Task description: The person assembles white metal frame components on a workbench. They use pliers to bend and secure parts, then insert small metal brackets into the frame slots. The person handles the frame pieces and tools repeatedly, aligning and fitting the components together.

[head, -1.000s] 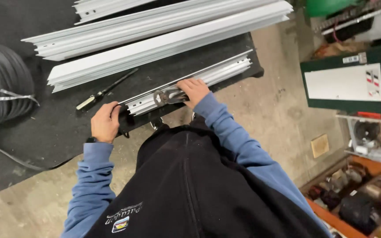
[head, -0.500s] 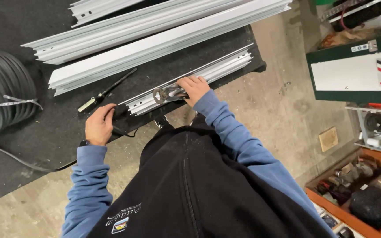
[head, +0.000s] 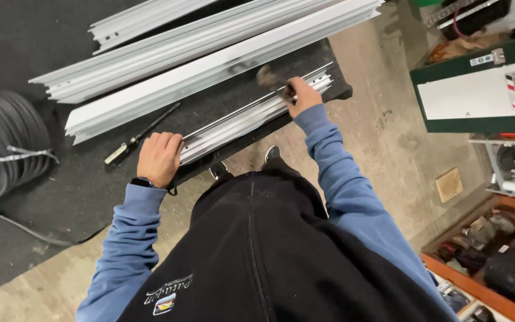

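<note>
A short silver metal rail (head: 251, 116) lies at the near edge of a black mat (head: 61, 191) on the floor. My left hand (head: 160, 156) presses down on the rail's left end. My right hand (head: 300, 95) is near the rail's right end and grips a small dark tool (head: 267, 77) that is blurred by motion. A screwdriver with a pale handle (head: 141, 134) lies on the mat just left of my left hand.
Several long white metal profiles (head: 210, 59) lie across the mat beyond the rail. A coil of black cable (head: 1, 143) sits at the left. A green cabinet (head: 478, 89) and an orange tray of tools (head: 496, 262) stand on the right. My shoes (head: 272, 154) touch the mat's edge.
My right hand has slid along the rail from its middle to its right end, taking the dark tool with it. My left hand has stayed on the left end.
</note>
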